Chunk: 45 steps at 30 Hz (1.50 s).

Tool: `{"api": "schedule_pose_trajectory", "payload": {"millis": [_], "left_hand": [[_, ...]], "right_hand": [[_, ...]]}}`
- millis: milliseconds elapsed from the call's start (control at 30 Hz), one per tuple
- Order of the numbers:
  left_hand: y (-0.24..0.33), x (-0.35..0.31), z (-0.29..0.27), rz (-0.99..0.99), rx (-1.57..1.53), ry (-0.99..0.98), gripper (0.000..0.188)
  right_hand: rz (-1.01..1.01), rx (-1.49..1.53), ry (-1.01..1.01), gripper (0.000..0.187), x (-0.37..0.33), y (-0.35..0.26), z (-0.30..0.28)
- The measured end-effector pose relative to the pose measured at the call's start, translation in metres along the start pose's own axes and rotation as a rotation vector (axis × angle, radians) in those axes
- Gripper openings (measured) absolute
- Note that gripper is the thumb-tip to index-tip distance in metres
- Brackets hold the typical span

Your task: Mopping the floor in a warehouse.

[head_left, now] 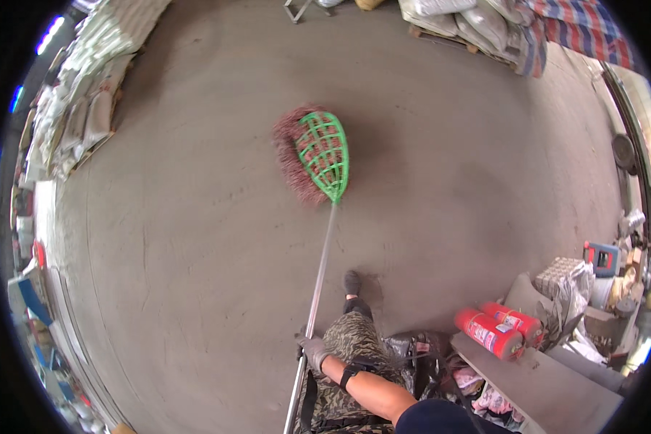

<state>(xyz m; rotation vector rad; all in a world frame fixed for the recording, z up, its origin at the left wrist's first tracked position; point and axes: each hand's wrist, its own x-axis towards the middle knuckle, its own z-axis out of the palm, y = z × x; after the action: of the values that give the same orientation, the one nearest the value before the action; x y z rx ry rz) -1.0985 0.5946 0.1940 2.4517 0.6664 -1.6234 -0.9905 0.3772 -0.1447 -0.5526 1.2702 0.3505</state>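
Observation:
My right hand (314, 350), in a grey glove, is wrapped around the pale metal pole (322, 271) of a broom. The broom's head lies ahead of me on the floor, with a green plastic lattice frame (325, 153) over shaggy reddish bristles (294, 160). Slightly smeared bristle edges show to the left of the frame. The pole slants from the head down past my camouflage trouser leg (354, 340) to the lower edge. My left hand does not appear, and the lower end of the pole runs out of the picture.
Two red fire extinguishers (490, 333) lie on a grey bench (557, 387) at lower right, beside mixed clutter and a blue-and-red case (602, 258). Stacked white sacks (98, 119) stand far left, with more sacks (481, 29) on a pallet far right. The grey concrete floor (195, 239) spreads between them.

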Motion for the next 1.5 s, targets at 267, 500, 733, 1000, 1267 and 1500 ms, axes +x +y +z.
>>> {"api": "schedule_pose_trajectory", "payload": {"millis": [267,500,733,1000,1267,1500], "left_hand": [[0.231,0.066,-0.052,0.334,0.578,-0.156,0.036],[0.300,0.068,-0.073,0.699,0.647,0.162,0.015],[0.206,0.091,-0.109,0.545,0.547,0.380,0.009],[0.085,0.123,-0.148,0.354,0.330,0.471,0.017],[0.112,0.071,-0.120,0.147,0.167,0.612,0.017],[0.197,0.012,-0.109,0.072,0.190,0.770,0.020]], "right_hand": [[-0.202,0.205,0.170,0.014,0.069,-0.175,-0.155],[-0.126,0.573,0.253,0.017,0.032,-0.287,-0.179],[0.024,0.539,0.030,0.016,0.011,-0.258,-0.055],[-0.003,0.259,0.018,0.009,0.017,-0.197,0.079],[0.013,-0.050,0.033,0.020,0.060,-0.253,0.174],[0.126,-0.222,-0.074,0.021,0.092,-0.270,0.213]]}}
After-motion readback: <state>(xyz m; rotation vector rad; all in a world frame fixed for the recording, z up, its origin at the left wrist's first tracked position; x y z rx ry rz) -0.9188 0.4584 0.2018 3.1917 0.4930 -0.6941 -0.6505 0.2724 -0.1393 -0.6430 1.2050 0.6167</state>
